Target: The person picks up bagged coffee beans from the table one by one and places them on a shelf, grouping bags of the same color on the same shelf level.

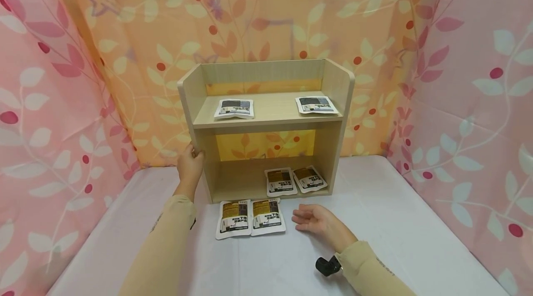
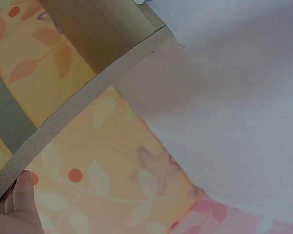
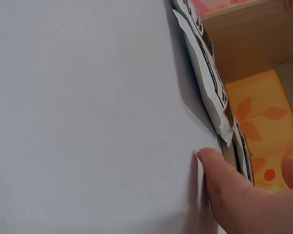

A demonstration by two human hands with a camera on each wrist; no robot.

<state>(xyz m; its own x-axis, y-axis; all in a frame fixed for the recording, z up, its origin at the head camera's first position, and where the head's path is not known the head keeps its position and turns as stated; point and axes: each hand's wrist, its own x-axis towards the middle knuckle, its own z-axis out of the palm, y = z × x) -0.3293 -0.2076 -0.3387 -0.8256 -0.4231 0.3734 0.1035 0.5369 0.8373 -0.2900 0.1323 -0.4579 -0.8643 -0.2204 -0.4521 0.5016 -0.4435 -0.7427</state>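
A small two-tier wooden shelf (image 1: 266,123) stands on a white-covered table. My left hand (image 1: 190,166) grips the front edge of its left side panel, and in the left wrist view the fingers (image 2: 23,200) lie against that panel. Just in front of the shelf, two white packets with brown-and-black labels lie side by side, a left packet (image 1: 234,218) and a right packet (image 1: 267,216). To the right of these my right hand (image 1: 318,223) is held low over the tablecloth, fingers loosely extended, holding nothing. The right wrist view shows a packet (image 3: 205,78) beyond its fingers.
On the lower tier, two brown-labelled packets (image 1: 281,182) lie toward the right. The upper tier bears a blue-labelled packet (image 1: 234,108) at left and another packet (image 1: 316,105) at right. Patterned cloth walls (image 1: 266,18) enclose the table (image 1: 374,203) behind and on both sides.
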